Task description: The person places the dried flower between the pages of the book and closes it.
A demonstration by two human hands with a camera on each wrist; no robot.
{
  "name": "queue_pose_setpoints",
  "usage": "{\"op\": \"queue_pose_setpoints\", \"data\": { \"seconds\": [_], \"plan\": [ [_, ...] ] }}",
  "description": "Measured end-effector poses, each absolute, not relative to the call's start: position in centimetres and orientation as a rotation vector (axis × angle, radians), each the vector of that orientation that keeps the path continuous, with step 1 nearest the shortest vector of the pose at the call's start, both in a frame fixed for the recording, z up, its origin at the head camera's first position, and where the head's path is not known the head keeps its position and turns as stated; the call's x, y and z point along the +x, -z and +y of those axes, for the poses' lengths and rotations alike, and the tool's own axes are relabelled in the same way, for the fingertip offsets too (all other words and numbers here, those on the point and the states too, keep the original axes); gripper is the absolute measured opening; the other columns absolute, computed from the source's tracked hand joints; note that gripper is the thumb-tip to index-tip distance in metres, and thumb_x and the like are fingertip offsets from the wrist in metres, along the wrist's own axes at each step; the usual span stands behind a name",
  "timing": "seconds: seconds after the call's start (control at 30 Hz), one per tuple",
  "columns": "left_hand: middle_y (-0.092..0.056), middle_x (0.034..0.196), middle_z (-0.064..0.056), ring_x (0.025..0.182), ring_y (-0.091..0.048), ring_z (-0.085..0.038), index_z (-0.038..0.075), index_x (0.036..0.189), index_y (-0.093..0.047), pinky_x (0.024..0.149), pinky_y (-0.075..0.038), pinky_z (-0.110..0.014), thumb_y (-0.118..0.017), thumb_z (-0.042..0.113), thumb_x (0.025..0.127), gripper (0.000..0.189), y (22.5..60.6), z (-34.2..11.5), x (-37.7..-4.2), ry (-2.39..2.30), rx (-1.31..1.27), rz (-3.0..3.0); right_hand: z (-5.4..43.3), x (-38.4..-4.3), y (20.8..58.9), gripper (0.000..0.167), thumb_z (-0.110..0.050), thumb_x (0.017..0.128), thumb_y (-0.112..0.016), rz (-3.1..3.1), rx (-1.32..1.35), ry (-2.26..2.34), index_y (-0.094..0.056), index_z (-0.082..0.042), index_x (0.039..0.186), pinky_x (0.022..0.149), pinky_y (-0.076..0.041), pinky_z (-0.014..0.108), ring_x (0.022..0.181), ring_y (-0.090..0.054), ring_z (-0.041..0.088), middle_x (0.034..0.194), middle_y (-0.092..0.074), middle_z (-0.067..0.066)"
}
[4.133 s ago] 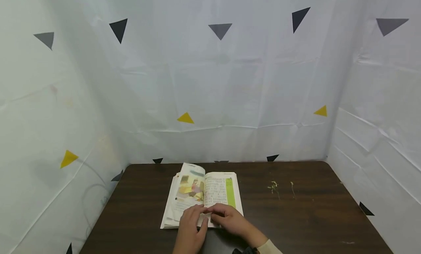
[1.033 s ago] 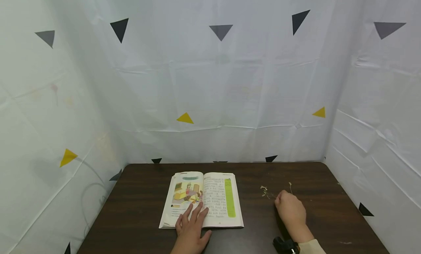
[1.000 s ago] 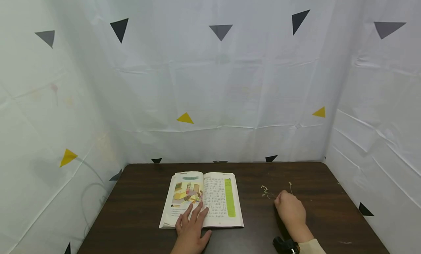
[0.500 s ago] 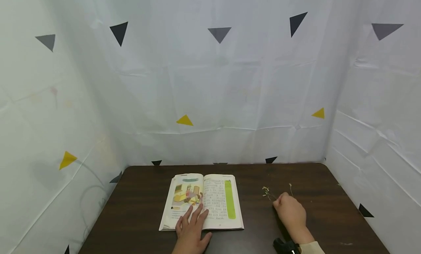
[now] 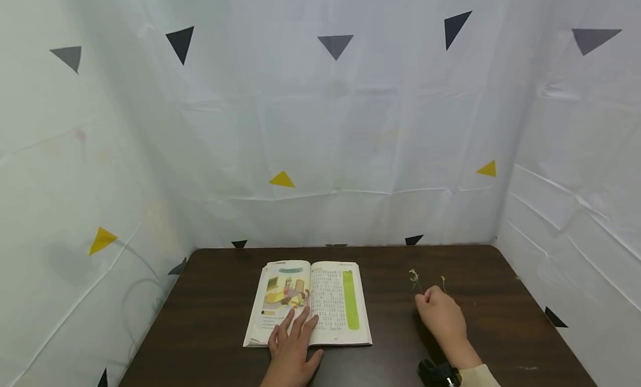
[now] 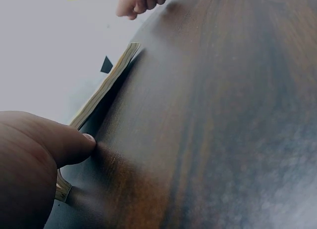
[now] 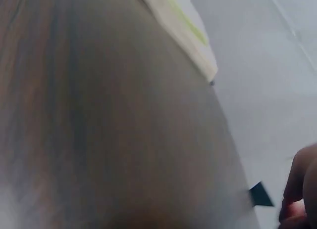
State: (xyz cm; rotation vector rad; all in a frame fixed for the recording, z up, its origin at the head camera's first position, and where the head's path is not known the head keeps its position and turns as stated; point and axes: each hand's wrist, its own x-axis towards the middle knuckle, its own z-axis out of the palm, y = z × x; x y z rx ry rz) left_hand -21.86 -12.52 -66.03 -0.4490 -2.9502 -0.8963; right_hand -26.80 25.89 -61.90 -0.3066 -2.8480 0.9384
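Note:
An open book (image 5: 328, 298) lies on the dark wooden table, a picture on its left page and rows of text on its right. My left hand (image 5: 292, 345) rests with spread fingers on the lower part of the book near the spine; its thumb (image 6: 74, 147) sits by the near edge. To the right, my right hand (image 5: 443, 323) has curled fingers and pinches the stem of a small dried flower sprig (image 5: 414, 278), whose head points up and left. A second thin sprig (image 5: 443, 283) shows just behind that hand, its lower part hidden.
The dark table (image 5: 210, 320) has a rounded far edge against a white cloth backdrop (image 5: 335, 131) with grey, black and yellow triangles. A black wrist strap (image 5: 438, 373) is on the right wrist.
Both hands were at the book with a left page raised; that page now lies flat. My right hand has moved right to the sprig, whose head has just swung up and slightly right.

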Motion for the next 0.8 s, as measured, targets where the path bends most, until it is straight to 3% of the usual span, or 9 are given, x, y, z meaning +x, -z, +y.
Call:
{"op": "queue_pose_setpoints", "data": {
  "seconds": [0.27, 0.37, 0.6, 0.8],
  "plan": [
    [-0.037, 0.175, -0.006, 0.164, -0.019, -0.047, 0.023, 0.158, -0.054, 0.116, -0.010, -0.081, -0.085, 0.034, 0.093, 0.073, 65.6, -12.3, -21.7, 0.899, -0.452, -2.938, 24.4, -26.3, 61.2, 0.035, -0.029, 0.111, -0.040, -2.835, -0.288, -1.080, -0.040, -0.014, 0.080, 0.058, -0.026, 0.032, 0.057, -0.027, 0.018, 0.067, -0.038, 0.001],
    [-0.037, 0.175, -0.006, 0.164, -0.019, -0.047, 0.023, 0.158, -0.054, 0.116, -0.011, -0.081, -0.084, 0.034, 0.093, 0.073, 65.6, -12.3, -21.6, 0.888, -0.449, -2.936, 23.3, -26.1, 61.3, 0.034, -0.029, 0.111, -0.044, -2.829, -0.261, -1.105, -0.041, -0.015, 0.080, 0.056, -0.026, 0.031, 0.056, -0.028, 0.017, 0.066, -0.037, -0.001],
    [-0.036, 0.176, -0.005, 0.164, -0.019, -0.048, 0.025, 0.159, -0.053, 0.115, -0.013, -0.084, -0.085, 0.036, 0.094, 0.074, 65.4, -12.4, -21.6, 0.881, -0.447, -2.945, 19.8, -26.1, 61.7, 0.015, -0.022, 0.099, -0.062, -2.845, -0.173, -1.155, -0.058, -0.016, 0.086, 0.057, -0.037, 0.032, 0.060, -0.048, 0.016, 0.068, -0.051, -0.002],
    [-0.034, 0.177, -0.005, 0.165, -0.017, -0.047, 0.025, 0.160, -0.051, 0.116, -0.010, -0.081, -0.083, 0.037, 0.095, 0.074, 65.9, -12.4, -21.8, 0.895, -0.439, -2.952, 15.9, -26.3, 61.7, 0.012, -0.018, 0.094, -0.064, -2.805, -0.125, -1.315, -0.062, -0.016, 0.082, 0.054, -0.035, 0.029, 0.057, -0.046, 0.014, 0.063, -0.049, -0.004]
  ]
}}
